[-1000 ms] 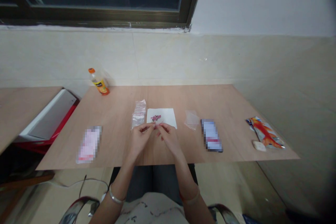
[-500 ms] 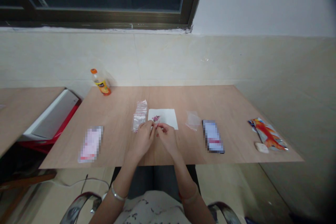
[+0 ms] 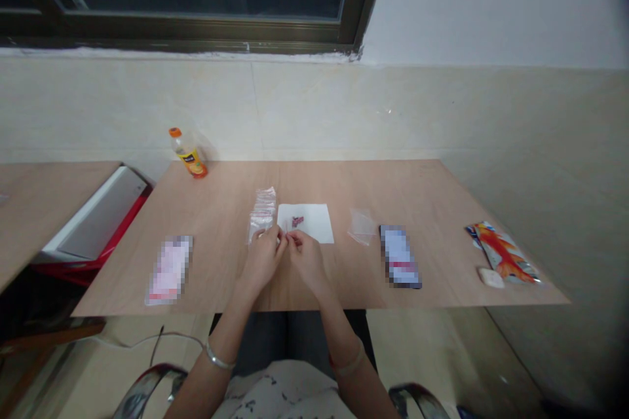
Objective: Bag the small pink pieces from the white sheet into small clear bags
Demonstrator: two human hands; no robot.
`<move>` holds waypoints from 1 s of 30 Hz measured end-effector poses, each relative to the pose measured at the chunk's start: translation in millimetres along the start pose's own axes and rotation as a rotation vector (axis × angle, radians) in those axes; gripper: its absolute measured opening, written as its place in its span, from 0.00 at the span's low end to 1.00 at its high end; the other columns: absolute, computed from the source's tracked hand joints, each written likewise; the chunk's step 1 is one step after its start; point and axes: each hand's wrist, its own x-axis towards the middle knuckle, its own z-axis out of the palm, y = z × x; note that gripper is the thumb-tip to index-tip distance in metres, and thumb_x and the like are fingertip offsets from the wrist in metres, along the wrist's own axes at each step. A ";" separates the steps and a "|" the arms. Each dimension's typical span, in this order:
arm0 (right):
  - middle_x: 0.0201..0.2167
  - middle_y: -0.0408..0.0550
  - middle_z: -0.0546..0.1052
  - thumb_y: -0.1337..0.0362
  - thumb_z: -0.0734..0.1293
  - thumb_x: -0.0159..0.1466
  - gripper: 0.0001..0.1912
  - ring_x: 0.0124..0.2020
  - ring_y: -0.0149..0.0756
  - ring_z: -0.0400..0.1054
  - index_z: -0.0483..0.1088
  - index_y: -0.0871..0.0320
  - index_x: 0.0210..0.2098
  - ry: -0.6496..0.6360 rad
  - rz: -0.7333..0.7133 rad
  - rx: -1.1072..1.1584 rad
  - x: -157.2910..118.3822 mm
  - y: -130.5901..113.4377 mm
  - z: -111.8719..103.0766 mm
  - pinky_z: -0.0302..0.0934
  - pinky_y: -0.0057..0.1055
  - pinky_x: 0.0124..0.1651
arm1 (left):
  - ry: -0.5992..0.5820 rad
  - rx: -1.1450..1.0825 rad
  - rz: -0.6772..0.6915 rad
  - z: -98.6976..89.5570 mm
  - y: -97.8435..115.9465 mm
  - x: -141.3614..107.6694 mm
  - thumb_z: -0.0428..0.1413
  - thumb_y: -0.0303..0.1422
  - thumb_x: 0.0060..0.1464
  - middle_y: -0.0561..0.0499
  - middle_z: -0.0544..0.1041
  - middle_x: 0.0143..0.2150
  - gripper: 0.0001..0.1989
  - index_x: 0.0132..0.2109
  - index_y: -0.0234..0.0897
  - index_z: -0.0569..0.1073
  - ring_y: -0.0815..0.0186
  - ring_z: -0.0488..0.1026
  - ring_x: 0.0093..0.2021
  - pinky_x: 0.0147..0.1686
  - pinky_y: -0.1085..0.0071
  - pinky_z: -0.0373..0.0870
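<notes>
My left hand (image 3: 266, 253) and my right hand (image 3: 306, 258) meet fingertip to fingertip at the near left edge of a white sheet of paper (image 3: 319, 221). Both are closed in a pinch. Whatever they hold is too small and too hidden by the fingers to name; a faint clear edge shows between them. Just beyond the fingers, a little heap of dark red pieces (image 3: 297, 221) lies on the paper. An overlapping row of small clear plastic bags (image 3: 264, 205) sits left of the paper, its near end partly behind my left hand.
Right of the paper lie loose clear plastic bags (image 3: 362, 226) and a phone (image 3: 400, 256). A pink-screened phone (image 3: 170, 270) is at left. An orange drink bottle (image 3: 189, 156) stands at the back. A colourful packet (image 3: 506, 252) and a white case (image 3: 491, 277) lie far right.
Both hands have shifted slightly left and towards me, off the paper's middle. The red heap is now more fully uncovered, and the clear film seen over it before no longer lies there.
</notes>
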 end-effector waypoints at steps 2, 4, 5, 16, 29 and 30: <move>0.30 0.48 0.77 0.67 0.58 0.62 0.10 0.32 0.36 0.70 0.71 0.57 0.31 -0.003 0.002 -0.058 -1.0 -2.5 -0.8 0.62 0.30 0.37 | 0.024 0.035 -0.005 1.1 1.3 -0.8 0.47 0.32 0.59 0.50 0.73 0.29 0.07 0.33 0.37 0.67 0.63 0.71 0.32 0.38 0.66 0.65; 0.30 0.47 0.77 0.69 0.59 0.61 0.10 0.32 0.36 0.70 0.71 0.56 0.31 -0.003 0.008 -0.091 -2.7 -5.1 -0.6 0.61 0.30 0.37 | 0.038 0.075 -0.008 2.6 2.4 -1.5 0.47 0.32 0.59 0.50 0.73 0.29 0.07 0.33 0.37 0.67 0.62 0.71 0.32 0.38 0.65 0.65; 0.31 0.47 0.77 0.70 0.59 0.60 0.10 0.32 0.36 0.70 0.71 0.56 0.31 0.001 0.012 -0.102 -3.5 -6.2 -0.2 0.60 0.29 0.36 | 0.039 0.092 -0.008 3.3 2.8 -1.9 0.47 0.32 0.59 0.50 0.73 0.28 0.07 0.33 0.37 0.68 0.62 0.71 0.32 0.38 0.65 0.65; 0.33 0.50 0.75 0.63 0.56 0.65 0.12 0.33 0.37 0.69 0.69 0.58 0.34 0.104 0.007 -0.145 8.2 -4.6 -13.2 0.61 0.32 0.37 | 0.111 0.045 0.004 7.8 0.9 -5.6 0.47 0.30 0.59 0.43 0.74 0.45 0.07 0.40 0.36 0.69 0.59 0.72 0.45 0.44 0.62 0.67; 0.49 0.51 0.71 0.71 0.64 0.58 0.13 0.55 0.40 0.63 0.74 0.54 0.41 -0.019 -0.163 -0.105 17.5 15.0 -7.7 0.56 0.42 0.59 | 0.089 0.037 0.106 6.6 -11.5 -2.7 0.49 0.30 0.57 0.41 0.66 0.59 0.05 0.37 0.37 0.70 0.56 0.63 0.60 0.55 0.54 0.61; 0.50 0.51 0.71 0.70 0.64 0.57 0.14 0.56 0.41 0.62 0.74 0.54 0.42 -0.020 -0.148 -0.109 18.5 17.1 -8.0 0.56 0.42 0.60 | 0.088 0.042 0.106 5.8 -11.3 -3.5 0.49 0.29 0.56 0.42 0.67 0.59 0.05 0.37 0.37 0.70 0.56 0.63 0.59 0.55 0.54 0.60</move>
